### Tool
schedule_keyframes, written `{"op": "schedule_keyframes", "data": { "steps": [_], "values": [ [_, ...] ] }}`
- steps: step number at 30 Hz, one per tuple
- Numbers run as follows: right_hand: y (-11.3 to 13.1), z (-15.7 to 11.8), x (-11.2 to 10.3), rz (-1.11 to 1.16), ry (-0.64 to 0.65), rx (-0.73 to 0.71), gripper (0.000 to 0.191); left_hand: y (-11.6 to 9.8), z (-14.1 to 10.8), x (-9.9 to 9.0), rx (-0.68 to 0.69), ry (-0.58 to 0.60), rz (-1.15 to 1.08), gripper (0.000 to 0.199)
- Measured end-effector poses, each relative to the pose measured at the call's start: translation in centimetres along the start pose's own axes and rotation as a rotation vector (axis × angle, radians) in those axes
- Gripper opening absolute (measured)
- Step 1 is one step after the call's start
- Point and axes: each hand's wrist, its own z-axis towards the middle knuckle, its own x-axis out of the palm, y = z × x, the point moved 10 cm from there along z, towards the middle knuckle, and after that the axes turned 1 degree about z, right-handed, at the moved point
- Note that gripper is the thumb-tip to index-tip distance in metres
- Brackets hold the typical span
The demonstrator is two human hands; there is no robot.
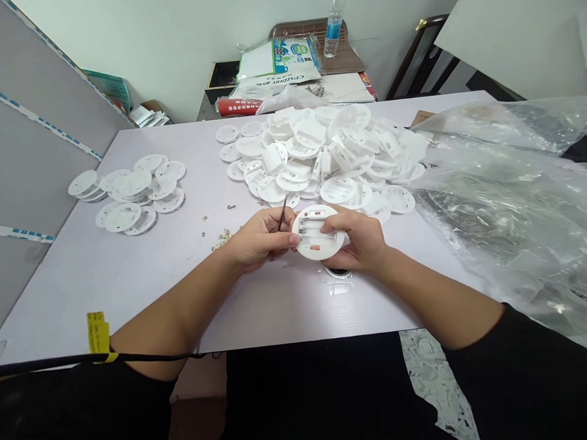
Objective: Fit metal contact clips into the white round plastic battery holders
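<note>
Both my hands hold one white round plastic battery case (316, 248) above the table, its slotted inside turned up. My left hand (261, 241) is closed, its thumb on the case's left edge. A thin dark tool (283, 213) sticks up from its fingers; its kind cannot be made out. On the other side my right hand (363, 242) grips the case, with a finger reaching into the battery bay. Small metal contacts show at the bay's left end. Below the right hand, a dark round object (338, 273) with a pale rim is partly hidden.
A large heap of white battery cases (300, 149) lies behind my hands. Several flat white discs (131, 183) are stacked at the left. Small metal pieces (221, 239) are scattered by my left forearm. Clear plastic sheeting (506, 189) covers the right side. A black cable (144, 357) crosses the lower left.
</note>
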Motion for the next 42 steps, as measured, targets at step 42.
{"op": "schedule_keyframes", "data": {
  "steps": [42],
  "values": [
    [-4.1, -2.9, 3.7, -0.216, 0.619, 0.298, 0.016, -2.2, -1.1, 0.2, 0.382, -0.018, 1.492, 0.032]
  ]
}}
